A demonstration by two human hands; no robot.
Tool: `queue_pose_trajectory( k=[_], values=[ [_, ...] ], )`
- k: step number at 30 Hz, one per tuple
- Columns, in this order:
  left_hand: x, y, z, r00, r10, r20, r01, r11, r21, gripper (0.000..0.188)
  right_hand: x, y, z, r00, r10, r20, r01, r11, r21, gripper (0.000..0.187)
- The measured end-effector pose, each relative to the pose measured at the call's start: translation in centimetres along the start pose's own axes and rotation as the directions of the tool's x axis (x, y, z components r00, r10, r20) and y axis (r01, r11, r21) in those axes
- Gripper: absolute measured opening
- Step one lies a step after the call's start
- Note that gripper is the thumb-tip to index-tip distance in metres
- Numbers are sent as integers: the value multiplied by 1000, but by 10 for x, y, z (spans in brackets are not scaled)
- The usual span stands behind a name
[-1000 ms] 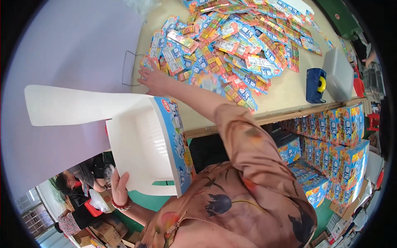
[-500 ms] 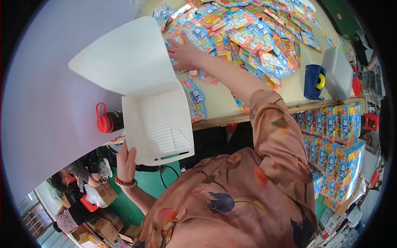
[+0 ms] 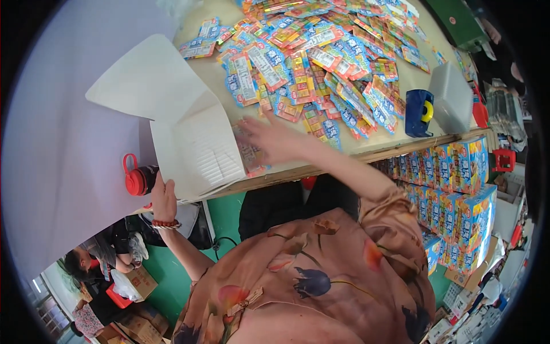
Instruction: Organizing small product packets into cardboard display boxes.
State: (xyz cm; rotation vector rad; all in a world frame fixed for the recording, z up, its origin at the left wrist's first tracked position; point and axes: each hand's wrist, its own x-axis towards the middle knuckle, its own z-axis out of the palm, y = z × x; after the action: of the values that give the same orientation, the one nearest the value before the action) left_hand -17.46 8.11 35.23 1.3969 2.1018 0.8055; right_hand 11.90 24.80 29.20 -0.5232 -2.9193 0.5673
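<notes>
A white open box (image 3: 195, 155) with a ribbed inside and a large raised back flap stands at the left of the table, beside the pale wall. My left hand (image 3: 164, 200) grips its left side near the front, with some fingers hidden. Just right of the box, my right hand (image 3: 269, 139) is spread and slightly blurred over a colourful candy packet (image 3: 252, 156); whether it touches the packet I cannot tell. A broad heap of similar blister packets (image 3: 326, 63) covers the table beyond.
A red-capped dark bottle (image 3: 139, 179) is left of the box. On the right are a blue tape dispenser (image 3: 419, 113), a clear plastic tub (image 3: 451, 97) and a green case (image 3: 455, 23). Stacked blue-and-yellow cartons (image 3: 458, 195) stand below the table edge (image 3: 355, 160). People sit at far left.
The white box has been lowered and shifted left with my left hand on it. My right hand has come back from the packet heap to the near edge, beside the box.
</notes>
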Motion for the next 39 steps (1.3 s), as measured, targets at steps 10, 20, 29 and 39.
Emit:
queue_pose_trajectory(
  k=[10, 20, 29, 39],
  values=[
    [35, -5, 26, 978, -152, 140, 178, 963, -201, 40, -97, -12, 25, 957, 271, -100, -287, 931, -225, 64],
    [49, -22, 51, 996, -31, -82, 19, 988, -151, 45, -46, -66, 42, 726, 645, -239, -661, 750, 20, 94],
    [14, 58, 40, 922, 50, -385, -63, 998, -21, 49, -86, -60, 12, 740, 525, -420, -553, 831, 64, 45],
    [-15, 154, 192, 909, 353, 221, -187, 821, -539, 29, -198, -30, 2, -8, 951, -309, 182, 305, 935, 22]
  ],
)
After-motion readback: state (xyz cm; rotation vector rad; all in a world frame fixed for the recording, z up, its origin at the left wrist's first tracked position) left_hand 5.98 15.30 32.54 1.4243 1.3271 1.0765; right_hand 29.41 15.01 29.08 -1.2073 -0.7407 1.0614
